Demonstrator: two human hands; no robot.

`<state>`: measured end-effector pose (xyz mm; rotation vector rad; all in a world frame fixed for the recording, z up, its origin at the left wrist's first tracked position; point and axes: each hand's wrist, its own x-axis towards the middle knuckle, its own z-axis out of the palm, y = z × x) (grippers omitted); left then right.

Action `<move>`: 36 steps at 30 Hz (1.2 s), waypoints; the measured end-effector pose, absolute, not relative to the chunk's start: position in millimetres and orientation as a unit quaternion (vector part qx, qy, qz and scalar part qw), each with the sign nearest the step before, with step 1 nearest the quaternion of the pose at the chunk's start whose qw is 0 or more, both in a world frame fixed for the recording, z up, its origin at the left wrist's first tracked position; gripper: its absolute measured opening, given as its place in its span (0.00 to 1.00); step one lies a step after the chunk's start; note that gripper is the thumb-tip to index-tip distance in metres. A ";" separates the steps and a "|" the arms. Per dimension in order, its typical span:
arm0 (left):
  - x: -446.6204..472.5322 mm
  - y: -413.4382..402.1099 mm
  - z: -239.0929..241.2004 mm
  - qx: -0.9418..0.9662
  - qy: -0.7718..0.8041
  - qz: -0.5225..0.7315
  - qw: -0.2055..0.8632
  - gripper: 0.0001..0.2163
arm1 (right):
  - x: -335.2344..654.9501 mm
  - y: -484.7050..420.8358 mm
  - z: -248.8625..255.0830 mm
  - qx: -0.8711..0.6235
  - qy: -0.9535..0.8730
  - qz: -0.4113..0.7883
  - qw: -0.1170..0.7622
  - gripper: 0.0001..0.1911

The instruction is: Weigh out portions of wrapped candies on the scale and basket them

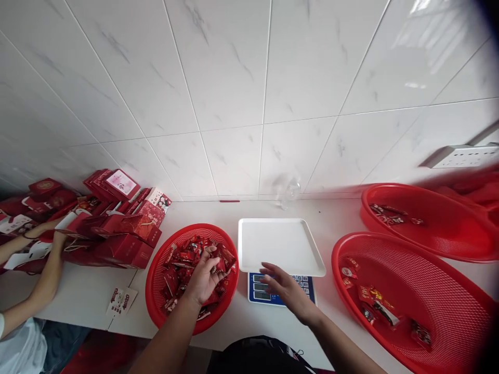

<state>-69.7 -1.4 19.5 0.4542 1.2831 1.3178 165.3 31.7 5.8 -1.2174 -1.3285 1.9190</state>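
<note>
My left hand [205, 278] reaches into a round red basket [156, 280] full of red wrapped candies [183, 259], and its fingers curl around some of them. My right hand [283, 288] hovers with fingers spread over the blue keypad of a digital scale [307, 284]. The scale carries a white square tray [280, 244] with nothing on it.
Two large red baskets [429, 291] [448, 228] at the right hold a few candies. A heap of red gift boxes and bags [113, 228] lies at the left, where another person's arms [42, 275] work. A card [120, 301] lies near the table edge. A socket strip [460, 156] hangs on the tiled wall.
</note>
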 end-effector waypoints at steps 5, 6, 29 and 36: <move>-17.4 11.8 23.6 0.204 0.490 0.521 0.668 0.17 | 147.3 34.5 15.1 -0.376 -0.369 0.804 0.274 0.24; -12.4 15.2 22.2 0.205 0.491 0.512 0.674 0.18 | 149.0 37.8 12.0 -0.385 -0.368 0.797 0.285 0.21; 18.7 94.3 -13.2 0.267 0.590 0.435 0.626 0.29 | 215.3 63.8 -27.7 -0.546 -0.247 0.674 0.431 0.15; 7.6 89.9 -14.0 0.452 0.620 0.391 0.509 0.24 | 209.0 66.7 -32.6 -0.565 -0.300 0.653 0.407 0.18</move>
